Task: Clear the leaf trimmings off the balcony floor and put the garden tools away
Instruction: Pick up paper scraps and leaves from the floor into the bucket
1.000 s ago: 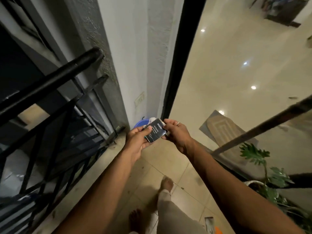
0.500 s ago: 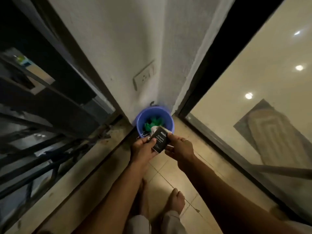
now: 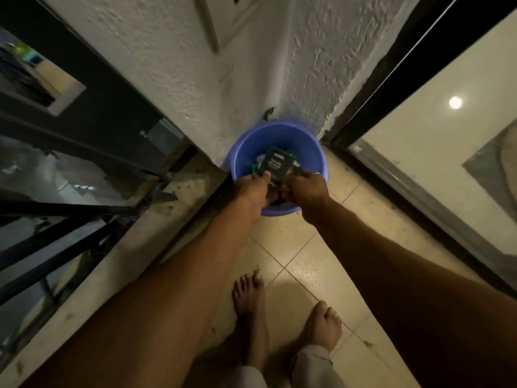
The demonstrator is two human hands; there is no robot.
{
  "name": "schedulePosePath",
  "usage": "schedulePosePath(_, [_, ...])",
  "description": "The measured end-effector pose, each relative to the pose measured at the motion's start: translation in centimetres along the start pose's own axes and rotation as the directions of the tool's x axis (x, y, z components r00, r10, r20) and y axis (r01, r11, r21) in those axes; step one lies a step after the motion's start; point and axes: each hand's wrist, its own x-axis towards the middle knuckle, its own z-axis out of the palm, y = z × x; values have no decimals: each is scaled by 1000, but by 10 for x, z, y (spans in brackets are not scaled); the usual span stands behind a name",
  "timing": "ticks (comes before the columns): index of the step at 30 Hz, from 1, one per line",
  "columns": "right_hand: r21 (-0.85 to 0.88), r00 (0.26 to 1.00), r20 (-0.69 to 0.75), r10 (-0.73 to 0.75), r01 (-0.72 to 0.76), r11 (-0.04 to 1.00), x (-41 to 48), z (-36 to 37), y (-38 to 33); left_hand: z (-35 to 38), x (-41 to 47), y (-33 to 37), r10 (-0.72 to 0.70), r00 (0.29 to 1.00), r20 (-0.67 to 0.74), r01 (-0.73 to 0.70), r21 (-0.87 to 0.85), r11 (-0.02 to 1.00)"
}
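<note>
2 hands meet over the blue bucket [image 3: 242, 152], which stands in the far corner of the balcony floor [image 3: 291, 245], tight against the foot of the rough white wall [image 3: 251, 79] and just beside the black frame of the glass door [image 3: 436, 141]. Between them they hold a dark packet [image 3: 278, 163] with pale lettering, tilted, above the bucket's open mouth and inside the line of its rim. The left hand [image 3: 253, 187] pinches the packet's lower left edge with the thumb laid on its face. The right hand [image 3: 305, 189] has its fingers curled round the lower right corner, so both hands are clamped on the packet. A ring [image 3: 317, 173] shows on 1 finger of the right hand. Under the packet, something green and something pale lie in the bucket, too blurred to name. Along the floor's left edge runs a concrete ledge [image 3: 140, 256] carrying a black railing [image 3: 70, 242], with small dark bits scattered on the ledge near the bucket. At the near edge of the tiled floor stand 2 bare feet [image 3: 249, 303], with pale trouser hems below them.
</note>
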Motion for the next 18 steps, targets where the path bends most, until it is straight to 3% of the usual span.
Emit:
schedulePosePath(3, [-6,1000,21,-5,5,1000,-19,-15,-6,-2,-4,0,-59,997,53,57,40,998])
schedulePosePath(6, [60,998,56,-24,20,998,-49,-39,-21,-2,-72,24,-29,992,122,15,113,993])
schedulePosePath(12, [115,992,49,-112,106,988,-139,-105,-65,-5,-193,62,73,974,215,-145,345,927])
schedulePosePath(18, [100,971,48,-233,227,969,-272,-178,-116,16,-344,106,228,943,243,-316,437,842])
